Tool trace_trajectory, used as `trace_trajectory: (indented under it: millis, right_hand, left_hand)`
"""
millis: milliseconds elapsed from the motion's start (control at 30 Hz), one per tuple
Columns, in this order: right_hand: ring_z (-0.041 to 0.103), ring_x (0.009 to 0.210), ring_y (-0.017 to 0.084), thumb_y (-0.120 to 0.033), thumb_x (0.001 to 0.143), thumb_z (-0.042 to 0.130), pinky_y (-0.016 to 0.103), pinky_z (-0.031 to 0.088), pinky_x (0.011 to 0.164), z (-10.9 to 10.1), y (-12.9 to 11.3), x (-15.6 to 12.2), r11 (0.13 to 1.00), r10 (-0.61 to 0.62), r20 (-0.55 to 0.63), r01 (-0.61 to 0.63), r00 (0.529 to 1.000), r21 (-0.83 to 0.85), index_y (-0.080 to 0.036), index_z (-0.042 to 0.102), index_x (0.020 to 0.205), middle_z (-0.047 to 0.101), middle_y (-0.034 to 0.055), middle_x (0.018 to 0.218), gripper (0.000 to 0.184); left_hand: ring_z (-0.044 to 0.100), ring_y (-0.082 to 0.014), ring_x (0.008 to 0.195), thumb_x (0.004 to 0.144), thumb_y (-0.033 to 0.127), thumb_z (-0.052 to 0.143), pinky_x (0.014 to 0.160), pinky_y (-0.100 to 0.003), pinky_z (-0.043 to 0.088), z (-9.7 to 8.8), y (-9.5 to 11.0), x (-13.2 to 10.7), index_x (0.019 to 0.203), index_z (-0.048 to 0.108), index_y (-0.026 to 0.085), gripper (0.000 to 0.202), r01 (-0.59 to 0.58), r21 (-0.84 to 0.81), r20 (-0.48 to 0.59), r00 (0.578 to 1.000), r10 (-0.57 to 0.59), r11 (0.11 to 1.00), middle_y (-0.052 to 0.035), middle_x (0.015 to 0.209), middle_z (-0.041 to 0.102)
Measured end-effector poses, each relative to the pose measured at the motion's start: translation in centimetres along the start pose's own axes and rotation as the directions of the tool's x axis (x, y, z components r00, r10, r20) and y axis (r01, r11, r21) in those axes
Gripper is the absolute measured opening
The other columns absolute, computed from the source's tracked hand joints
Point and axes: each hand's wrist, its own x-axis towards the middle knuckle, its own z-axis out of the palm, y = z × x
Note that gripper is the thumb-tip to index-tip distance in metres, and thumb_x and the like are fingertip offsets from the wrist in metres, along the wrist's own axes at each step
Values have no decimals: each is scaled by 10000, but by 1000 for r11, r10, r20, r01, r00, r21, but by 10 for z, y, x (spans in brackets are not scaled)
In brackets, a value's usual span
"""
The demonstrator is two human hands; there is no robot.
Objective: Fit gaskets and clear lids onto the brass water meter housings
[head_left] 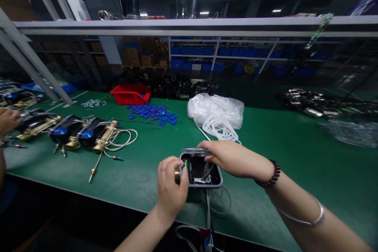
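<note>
A small open meter housing (217,181), black inside with a pale rim and wires, sits on the green bench (295,165) near its front edge. My left hand (169,187) grips its left side, fingers closed round a brass fitting. My right hand (228,157) reaches over the top, fingers curled into the open cavity among the wires. Thin cables (220,202) trail from the housing toward me.
A clear bag of white cords (217,112) lies behind the housing. Blue caps (153,112) and a red bin (131,93) sit further back. Brass-and-black meters with cables (79,134) line the left, where another person's hand (7,120) rests. Dark parts (321,102) lie far right.
</note>
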Motion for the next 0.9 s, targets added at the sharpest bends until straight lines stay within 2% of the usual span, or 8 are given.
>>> trace_trajectory:
  millis: [67,100,167,267,433,633,767,900]
  right_hand:
    - [644,866,226,-150,869,551,278,424,665,0,0,0,1000,-5,7,5,1000,-7,-168,579,1053,687,73,929,188]
    - [643,868,229,-148,870,546,279,418,663,0,1,0,1000,-5,7,5,1000,-13,-165,575,1053,686,76,933,186]
    - [641,878,238,-146,872,538,284,411,660,0,1,1,1000,-4,4,4,1000,-24,-162,570,1051,684,82,944,183]
    - [641,891,243,-150,872,535,284,404,660,1,2,2,999,-8,0,8,1000,-32,-169,569,1040,684,78,953,172]
    - [642,875,241,-166,875,534,279,392,648,2,2,3,999,-11,-21,10,1000,-53,-174,569,1013,687,72,940,143]
    - [639,878,237,-181,873,542,273,383,639,3,3,3,998,-7,-22,6,1000,-64,-177,569,1025,686,72,947,154]
    - [638,876,225,-183,871,551,268,385,639,2,2,1,999,-4,-18,3,1000,-48,-185,577,1047,685,59,951,178]
    - [640,888,236,-189,874,553,274,394,646,2,2,0,999,2,-16,-2,1000,-36,-181,582,1052,686,67,958,181]
  left_hand:
    - [605,-168,832,840,90,491,788,-303,505,-1,12,-2,908,566,189,141,-277,-3,56,959,276,961,-45,852,641]
    - [611,-161,810,846,81,479,771,-289,508,0,16,-1,910,572,186,155,-308,6,105,946,306,951,-45,844,652]
    - [623,-175,817,860,116,484,758,-301,508,4,18,4,910,583,175,126,-225,121,134,969,209,967,-57,859,672]
    - [630,-206,774,842,190,563,711,-331,484,12,10,16,820,597,176,42,-77,296,69,996,60,952,-47,802,684]
    - [623,-224,722,817,175,593,693,-342,432,20,3,22,799,641,165,52,-34,342,43,999,20,939,-56,757,699]
    - [591,-184,681,789,145,515,683,-295,433,14,17,22,643,573,182,162,84,245,41,994,-97,966,-28,654,617]
    - [604,-126,646,800,133,459,606,-211,464,8,25,28,710,523,196,128,178,79,140,972,-188,981,15,691,622]
    - [625,-137,695,839,180,430,641,-227,483,6,27,27,777,510,199,103,245,9,189,952,-242,969,3,738,636]
